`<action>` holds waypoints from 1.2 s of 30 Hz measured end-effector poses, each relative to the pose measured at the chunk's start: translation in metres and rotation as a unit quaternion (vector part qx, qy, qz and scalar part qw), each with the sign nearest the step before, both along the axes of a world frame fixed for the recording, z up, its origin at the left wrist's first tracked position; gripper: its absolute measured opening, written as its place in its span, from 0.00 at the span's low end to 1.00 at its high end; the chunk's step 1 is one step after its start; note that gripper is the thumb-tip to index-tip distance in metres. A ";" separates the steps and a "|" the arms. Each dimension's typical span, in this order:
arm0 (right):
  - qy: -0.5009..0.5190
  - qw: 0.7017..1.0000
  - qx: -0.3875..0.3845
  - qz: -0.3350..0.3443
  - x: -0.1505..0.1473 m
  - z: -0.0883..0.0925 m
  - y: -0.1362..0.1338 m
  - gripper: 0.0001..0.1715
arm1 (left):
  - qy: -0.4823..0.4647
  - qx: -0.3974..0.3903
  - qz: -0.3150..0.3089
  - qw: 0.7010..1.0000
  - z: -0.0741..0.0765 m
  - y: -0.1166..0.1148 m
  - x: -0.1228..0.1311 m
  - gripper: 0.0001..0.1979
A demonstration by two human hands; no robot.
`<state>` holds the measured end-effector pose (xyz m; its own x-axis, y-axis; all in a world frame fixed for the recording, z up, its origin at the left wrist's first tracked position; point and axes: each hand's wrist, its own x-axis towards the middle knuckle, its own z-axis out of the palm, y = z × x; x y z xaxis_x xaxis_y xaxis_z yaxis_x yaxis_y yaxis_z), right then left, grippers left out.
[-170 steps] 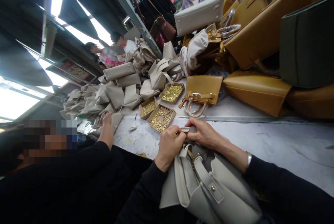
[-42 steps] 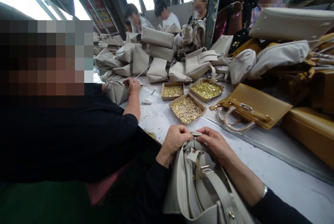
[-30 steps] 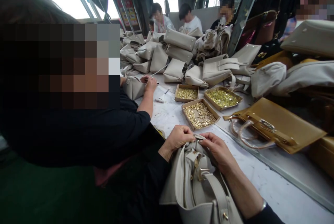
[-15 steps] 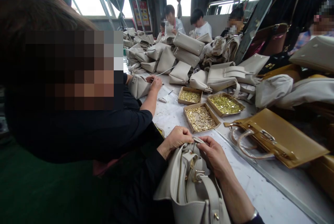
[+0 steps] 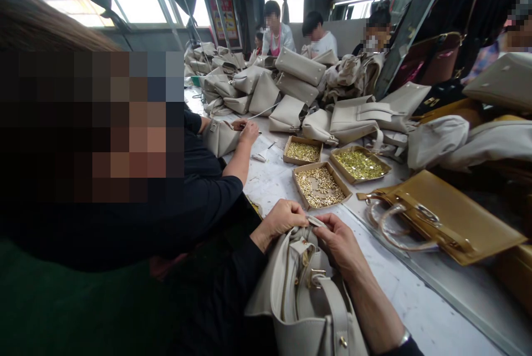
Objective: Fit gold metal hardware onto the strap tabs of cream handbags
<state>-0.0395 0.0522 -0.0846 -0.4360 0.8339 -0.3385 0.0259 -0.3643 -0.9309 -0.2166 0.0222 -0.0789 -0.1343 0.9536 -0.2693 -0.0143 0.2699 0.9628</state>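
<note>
Currently, both hands are working close together at the lower centre of the frame: the left hand point(image 5: 285, 218) is pinching a pale strip at the far end of a grey bag point(image 5: 301, 335) between thumb and fingers, and the right hand point(image 5: 341, 241) is grasping the same end just beside it. The bag is gaping open at the bottom centre, its zip point(image 5: 286, 284) and handle strap point(image 5: 336, 302) showing. Beyond the hands, a cardboard tray point(image 5: 341, 184) of gold-coloured pieces point(image 5: 307, 178) is resting on the counter point(image 5: 270, 179), with a smaller tray point(image 5: 296, 161) and a third tray point(image 5: 344, 174) sitting behind it. Towards the right edge, a tan bag point(image 5: 461, 215) is lying flat. Left of centre, a co-worker's hand point(image 5: 249, 131) is touching another pale bag point(image 5: 222, 139), and a heap of pale bags point(image 5: 302, 67) is spreading across the upper centre.
</note>
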 end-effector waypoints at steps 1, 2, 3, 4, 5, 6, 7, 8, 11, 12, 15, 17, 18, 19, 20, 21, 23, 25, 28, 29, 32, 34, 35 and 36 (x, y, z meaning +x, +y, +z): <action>0.000 1.000 0.001 0.000 0.000 0.000 0.000 0.23 | 0.000 0.000 -0.001 1.000 0.000 0.000 0.000 0.10; 0.000 1.000 0.002 0.000 0.000 0.000 0.000 0.23 | -0.001 0.000 -0.001 1.000 0.000 0.000 0.000 0.10; 0.001 1.000 0.004 0.000 0.000 0.000 0.000 0.23 | -0.001 0.000 -0.001 1.000 0.001 0.000 0.000 0.10; 0.002 1.000 0.005 0.000 0.000 0.000 0.000 0.23 | 0.000 0.000 -0.001 1.000 0.001 0.000 0.000 0.10; 0.004 1.000 0.005 0.001 0.000 0.001 0.000 0.23 | 0.001 -0.001 -0.001 1.000 0.001 0.000 0.000 0.10; 0.006 1.000 0.004 0.001 0.000 0.001 0.000 0.22 | 0.002 -0.002 -0.001 1.000 0.001 0.000 0.000 0.10; 0.007 1.000 0.005 0.001 0.000 0.001 0.000 0.22 | 0.003 -0.003 -0.001 1.000 0.001 0.000 0.000 0.10; 0.006 1.000 0.005 0.001 0.000 0.001 0.000 0.22 | 0.003 -0.003 -0.001 1.000 0.001 0.000 0.000 0.10; 0.000 1.000 0.005 -0.001 -0.001 0.002 -0.001 0.22 | 0.004 -0.004 -0.001 1.000 0.002 0.000 0.000 0.10; -0.002 1.000 0.004 -0.001 -0.001 0.002 -0.001 0.22 | 0.004 -0.004 0.000 1.000 0.002 -0.001 0.000 0.10; -0.005 1.000 0.007 0.000 -0.001 0.003 -0.002 0.22 | 0.004 -0.004 0.002 1.000 0.004 -0.001 0.001 0.10; -0.004 1.000 0.009 0.002 0.000 0.002 -0.001 0.22 | 0.003 -0.004 0.002 1.000 0.004 -0.001 0.001 0.10; -0.003 1.000 0.010 0.002 0.000 0.002 -0.001 0.21 | 0.002 -0.004 0.001 1.000 0.004 -0.001 0.001 0.10; -0.003 1.000 0.011 0.003 0.000 0.001 -0.001 0.21 | 0.002 -0.003 0.000 1.000 0.005 -0.001 0.001 0.10; -0.004 1.000 0.013 0.004 0.000 0.000 -0.001 0.21 | 0.002 -0.003 0.000 1.000 0.004 -0.001 0.001 0.10; -0.004 1.000 0.015 0.004 0.000 0.000 -0.001 0.21 | 0.002 -0.003 -0.001 1.000 0.004 -0.001 0.001 0.10; -0.004 1.000 0.017 0.002 0.000 -0.001 -0.001 0.21 | 0.003 -0.003 -0.001 1.000 0.004 -0.001 0.000 0.10; -0.003 1.000 0.019 0.000 0.000 -0.002 -0.001 0.20 | 0.004 -0.004 -0.002 1.000 0.003 -0.001 0.000 0.10; -0.006 1.000 0.018 0.000 0.000 -0.002 -0.001 0.20 | 0.001 -0.007 -0.003 1.000 0.002 -0.001 0.000 0.10; -0.008 1.000 0.018 0.000 0.000 -0.002 -0.001 0.20 | 0.000 -0.008 -0.003 1.000 0.002 -0.001 -0.001 0.10; -0.009 1.000 0.023 0.000 0.000 -0.003 -0.001 0.20 | -0.002 -0.008 -0.003 1.000 0.001 0.000 -0.001 0.10; -0.010 1.000 0.026 0.000 0.001 -0.004 0.000 0.20 | -0.002 -0.007 -0.004 1.000 -0.001 0.000 -0.001 0.10; -0.010 1.000 0.027 0.001 0.001 -0.004 0.000 0.19 | -0.002 -0.006 -0.004 1.000 -0.001 0.000 -0.002 0.10; -0.010 1.000 0.025 0.001 0.001 -0.004 0.000 0.20 | -0.003 -0.005 -0.004 1.000 -0.002 0.000 -0.002 0.09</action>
<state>-0.0387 0.0522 -0.0891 -0.4315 0.8493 -0.3043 0.0447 -0.3168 -0.9474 -0.2183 0.0225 -0.0809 -0.1244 0.9519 -0.2801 -0.0170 0.2802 0.9598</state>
